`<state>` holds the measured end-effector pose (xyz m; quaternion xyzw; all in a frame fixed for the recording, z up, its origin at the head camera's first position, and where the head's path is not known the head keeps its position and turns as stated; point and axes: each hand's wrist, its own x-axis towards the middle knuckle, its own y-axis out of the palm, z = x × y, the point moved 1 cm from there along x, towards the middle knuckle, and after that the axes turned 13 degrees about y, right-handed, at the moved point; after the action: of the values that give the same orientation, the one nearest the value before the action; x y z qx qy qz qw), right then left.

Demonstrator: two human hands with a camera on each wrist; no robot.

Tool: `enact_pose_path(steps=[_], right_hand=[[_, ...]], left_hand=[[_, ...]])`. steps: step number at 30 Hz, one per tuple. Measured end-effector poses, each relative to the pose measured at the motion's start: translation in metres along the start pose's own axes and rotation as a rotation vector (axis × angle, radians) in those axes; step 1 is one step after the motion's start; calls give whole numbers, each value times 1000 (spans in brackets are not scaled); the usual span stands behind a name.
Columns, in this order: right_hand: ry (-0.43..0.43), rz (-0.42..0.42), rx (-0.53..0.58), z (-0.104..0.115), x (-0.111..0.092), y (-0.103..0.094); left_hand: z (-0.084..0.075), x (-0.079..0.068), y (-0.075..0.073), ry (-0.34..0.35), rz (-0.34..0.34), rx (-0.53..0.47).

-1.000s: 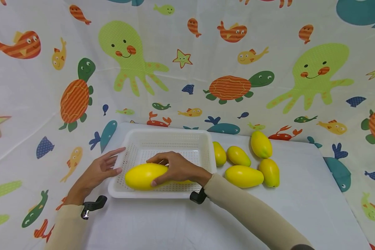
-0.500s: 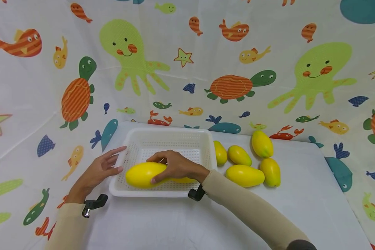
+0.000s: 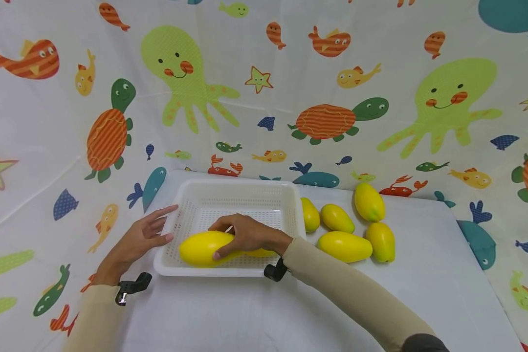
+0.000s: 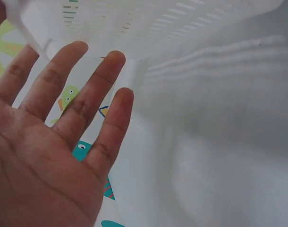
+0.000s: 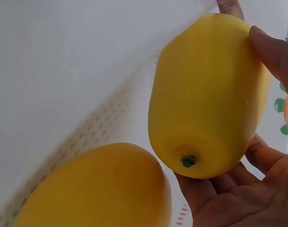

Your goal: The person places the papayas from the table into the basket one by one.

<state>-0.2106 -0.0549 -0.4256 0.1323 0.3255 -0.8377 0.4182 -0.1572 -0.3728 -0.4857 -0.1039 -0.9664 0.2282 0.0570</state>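
A large yellow papaya [image 3: 200, 248] with a green stem stub [image 5: 188, 161] is in my right hand [image 3: 246, 234], inside the white perforated basket [image 3: 229, 272]. The thumb lies on the papaya's near side, and the other fingers wrap over its far side. Beside it in the basket is a second papaya [image 5: 99, 189], partly hidden under my right hand in the head view. My left hand [image 3: 137, 244] is at the basket's left end, fingers spread and nearly straight, with the fingertips [image 4: 116, 59] right by the basket wall. Nothing is in the left palm.
Several more yellow papayas [image 3: 344, 247] lie on the white-covered table [image 3: 435, 274] to the right of the basket. The nearest of them [image 3: 309, 215] sits against the basket's right wall. A cloth printed with sea animals [image 3: 246, 122] hangs behind the table and at its sides.
The right hand and the papaya it holds have shifted slightly right and lower within the basket over the last half second. The left hand keeps its place at the basket's left end.
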Motion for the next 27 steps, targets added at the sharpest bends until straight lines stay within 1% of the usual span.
enact_pose_path(steps=[9, 17, 27], right_hand=[[41, 30, -59, 4, 1, 1], [74, 28, -138, 6, 5, 2], [141, 20, -204, 7, 11, 6]], left_hand=[[0, -1, 0, 2, 0, -13], [3, 0, 0, 0, 3, -4], [2, 0, -1, 3, 3, -9]])
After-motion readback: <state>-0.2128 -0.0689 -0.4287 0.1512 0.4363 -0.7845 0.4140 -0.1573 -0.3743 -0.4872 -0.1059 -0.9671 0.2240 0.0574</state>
